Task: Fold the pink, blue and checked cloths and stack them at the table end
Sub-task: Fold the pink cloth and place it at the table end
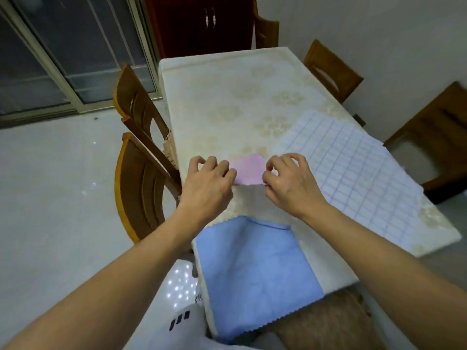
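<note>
On table, hands pinching pink cloth

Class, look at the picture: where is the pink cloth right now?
In the head view the pink cloth lies mid-table, pinched between the left hand and right hand, left of the checked cloth.

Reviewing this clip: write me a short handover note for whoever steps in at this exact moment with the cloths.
Left hand and right hand each pinch a side of the pink cloth, already folded small, mid-table.
Blue cloth lies flat at the near edge, overhanging it, one far corner turned over.
Checked cloth lies spread open on the right side.
Done: pink nearly folded.
Left: finish pink, fold blue and checked, stack all three at the table end.
</note>
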Available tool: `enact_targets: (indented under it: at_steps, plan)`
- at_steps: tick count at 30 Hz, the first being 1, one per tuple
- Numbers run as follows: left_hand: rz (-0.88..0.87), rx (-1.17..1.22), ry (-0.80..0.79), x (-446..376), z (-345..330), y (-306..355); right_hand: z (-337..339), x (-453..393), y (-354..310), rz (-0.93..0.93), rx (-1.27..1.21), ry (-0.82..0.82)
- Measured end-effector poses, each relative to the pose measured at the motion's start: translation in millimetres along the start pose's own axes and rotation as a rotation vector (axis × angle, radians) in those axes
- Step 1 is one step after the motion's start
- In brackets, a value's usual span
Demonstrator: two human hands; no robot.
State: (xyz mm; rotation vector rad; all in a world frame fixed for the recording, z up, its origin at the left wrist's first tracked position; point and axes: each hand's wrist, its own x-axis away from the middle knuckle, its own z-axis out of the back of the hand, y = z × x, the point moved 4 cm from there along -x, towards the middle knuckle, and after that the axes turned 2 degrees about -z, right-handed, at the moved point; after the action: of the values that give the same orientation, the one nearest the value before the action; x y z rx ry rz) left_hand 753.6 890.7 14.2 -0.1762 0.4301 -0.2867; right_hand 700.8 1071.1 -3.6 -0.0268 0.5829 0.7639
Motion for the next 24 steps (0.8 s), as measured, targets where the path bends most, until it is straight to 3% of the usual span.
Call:
enact_targets:
  at_steps: [10, 15, 24]
  plan:
    - [-0.208, 0.171, -0.452, 162.9, -42.7, 87.0, -12.2, 179.3, -113.5, -0.045, -0.247, -0.282]
    - [-0.219, 0.212, -0.461, 171.6, -40.0, 87.2, -5.2, 196.8, -125.4, -0.065, -0.302, -0.307]
    - [-0.121, 0.201, -0.472, 126.1, -58.3, 55.3, -24.4, 151.7, -86.8, -0.176, -0.227, -0.236]
